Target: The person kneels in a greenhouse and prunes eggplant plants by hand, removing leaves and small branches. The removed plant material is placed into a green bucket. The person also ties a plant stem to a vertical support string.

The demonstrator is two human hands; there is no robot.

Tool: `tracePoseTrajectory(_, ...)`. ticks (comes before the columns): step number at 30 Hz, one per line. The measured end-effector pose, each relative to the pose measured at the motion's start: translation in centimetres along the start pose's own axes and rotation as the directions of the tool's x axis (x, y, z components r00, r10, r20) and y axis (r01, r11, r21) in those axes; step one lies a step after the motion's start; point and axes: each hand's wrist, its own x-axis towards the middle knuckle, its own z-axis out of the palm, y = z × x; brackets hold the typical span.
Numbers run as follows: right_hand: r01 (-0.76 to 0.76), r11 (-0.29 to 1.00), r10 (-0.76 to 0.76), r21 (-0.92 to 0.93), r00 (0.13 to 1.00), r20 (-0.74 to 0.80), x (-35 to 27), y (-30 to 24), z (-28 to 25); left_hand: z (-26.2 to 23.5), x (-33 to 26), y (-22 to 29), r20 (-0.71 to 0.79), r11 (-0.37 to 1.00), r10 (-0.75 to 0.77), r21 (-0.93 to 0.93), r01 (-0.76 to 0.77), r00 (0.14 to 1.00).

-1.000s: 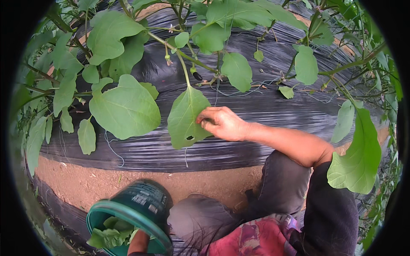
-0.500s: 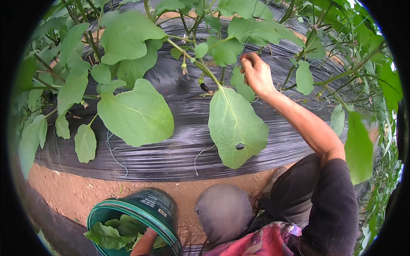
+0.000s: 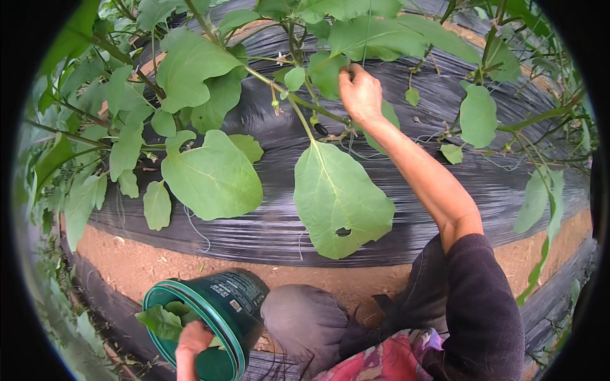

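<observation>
My right hand (image 3: pixel 361 95) reaches up among the eggplant stems, with thumb and fingers pinched together beside a green leaf (image 3: pixel 325 75). A thin string (image 3: pixel 366 35) runs upward just above the fingers; what they hold is hidden. In front of that forearm hangs a broad eggplant leaf (image 3: pixel 340 200) with a hole near its tip. At lower left my left hand (image 3: pixel 194 338) is inside the mouth of a dark green bucket (image 3: pixel 232 298), fingers curled beside picked leaves (image 3: pixel 162 322). The bucket lies tilted toward the left. Whatever the left fingers grip cannot be made out.
Black plastic film (image 3: pixel 273 235) covers the raised bed, bordered by a brown soil path (image 3: pixel 133 257). Eggplant branches (image 3: pixel 279 86) cross above the bed. Loose strings (image 3: pixel 197 230) lie on the film. My bent knee (image 3: pixel 302 317) is next to the bucket.
The view has shifted slightly. My right hand has moved a little left, closer to the leaf. My left hand, earlier mostly hidden in the bucket, now shows at its mouth.
</observation>
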Motion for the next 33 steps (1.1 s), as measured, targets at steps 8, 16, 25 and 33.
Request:
tracePoseTrajectory(8, 0.368, 0.919, -0.359, 0.140, 0.929, -0.088, 1.1, -2.3, -1.5, -15.0, -0.2, 25.1, -0.564, 0.647, 0.226, -0.522, -0.555, 0.794)
tracePoseTrajectory(16, 0.344, 0.844, -0.336, 0.411, 0.937, -0.095, -0.6, -4.1, -2.8, -19.2, 15.7, 39.9, -0.469, 0.501, 0.257, -0.682, -0.532, 0.845)
tracePoseTrajectory(25, 0.314, 0.800, -0.370, 0.512, 0.929, 0.009, -0.1, -3.6, -3.9, -21.8, 26.5, 37.8, -0.600, 0.370, 0.457, -0.543, -0.754, 0.657)
tracePoseTrajectory(33, 0.347, 0.850, -0.399, 0.395, 0.916, 0.052, -0.2, -2.6, -3.8, -21.4, 20.2, 40.3, -0.342, 0.391, 0.125, -0.846, -0.363, 0.931)
